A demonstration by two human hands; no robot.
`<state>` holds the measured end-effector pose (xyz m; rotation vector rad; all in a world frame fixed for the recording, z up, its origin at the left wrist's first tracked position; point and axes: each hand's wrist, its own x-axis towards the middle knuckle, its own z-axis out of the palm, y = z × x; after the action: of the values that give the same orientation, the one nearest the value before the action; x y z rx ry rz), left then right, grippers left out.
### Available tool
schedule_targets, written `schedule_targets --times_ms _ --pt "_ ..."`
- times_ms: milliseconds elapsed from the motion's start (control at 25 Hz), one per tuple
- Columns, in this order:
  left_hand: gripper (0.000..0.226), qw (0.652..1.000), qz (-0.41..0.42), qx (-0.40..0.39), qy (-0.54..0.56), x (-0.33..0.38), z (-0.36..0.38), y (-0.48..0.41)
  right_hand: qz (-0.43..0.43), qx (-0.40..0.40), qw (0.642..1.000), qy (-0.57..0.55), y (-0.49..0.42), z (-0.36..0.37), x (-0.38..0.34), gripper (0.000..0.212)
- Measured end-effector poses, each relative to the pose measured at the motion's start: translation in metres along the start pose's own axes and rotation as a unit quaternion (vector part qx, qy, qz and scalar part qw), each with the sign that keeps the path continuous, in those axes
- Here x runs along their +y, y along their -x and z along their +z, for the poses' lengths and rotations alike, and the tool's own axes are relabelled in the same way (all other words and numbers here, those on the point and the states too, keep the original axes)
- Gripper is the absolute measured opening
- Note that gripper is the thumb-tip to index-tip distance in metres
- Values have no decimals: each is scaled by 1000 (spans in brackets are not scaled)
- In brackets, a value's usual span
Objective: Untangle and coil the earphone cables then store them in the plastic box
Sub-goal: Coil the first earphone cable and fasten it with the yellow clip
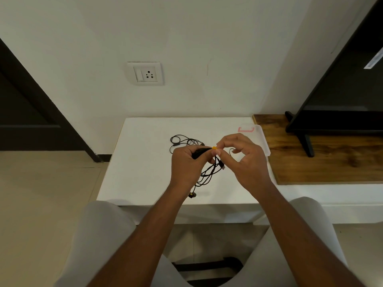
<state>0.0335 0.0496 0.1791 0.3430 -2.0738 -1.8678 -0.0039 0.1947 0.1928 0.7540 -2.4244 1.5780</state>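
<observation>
A tangle of black earphone cables [209, 172] hangs between both hands above the white table [145, 172]. My left hand [186, 164] grips a black part of the cable bundle. My right hand [246, 160] pinches a small orange piece [214, 147] on the cable with thumb and forefinger. Loose cable loops [182, 140] lie on the table behind my left hand. Two earbuds [192, 195] dangle low near the table's front edge. A clear plastic box [263, 137] with a pink clasp sits at the table's back right, partly hidden by my right hand.
A wooden board [323, 162] adjoins the table on the right and carries a black stand [304, 141] of a dark screen. A wall socket [146, 73] is on the white wall behind. A dark door [31, 112] stands to the left. My knees are below the table's front edge.
</observation>
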Motion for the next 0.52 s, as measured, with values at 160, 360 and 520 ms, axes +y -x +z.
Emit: schedule_targets --times_ms 160,360,520 --pt "3 1000 -2 11 6 1 -5 -2 -35 -9 999 -3 2 2 4 7" --pt "11 982 -85 -16 167 -2 -5 -4 -71 18 997 31 -3 5 -2 8" --pt "17 968 -81 -54 231 -2 -5 -5 175 -94 955 -220 -2 5 9 45"
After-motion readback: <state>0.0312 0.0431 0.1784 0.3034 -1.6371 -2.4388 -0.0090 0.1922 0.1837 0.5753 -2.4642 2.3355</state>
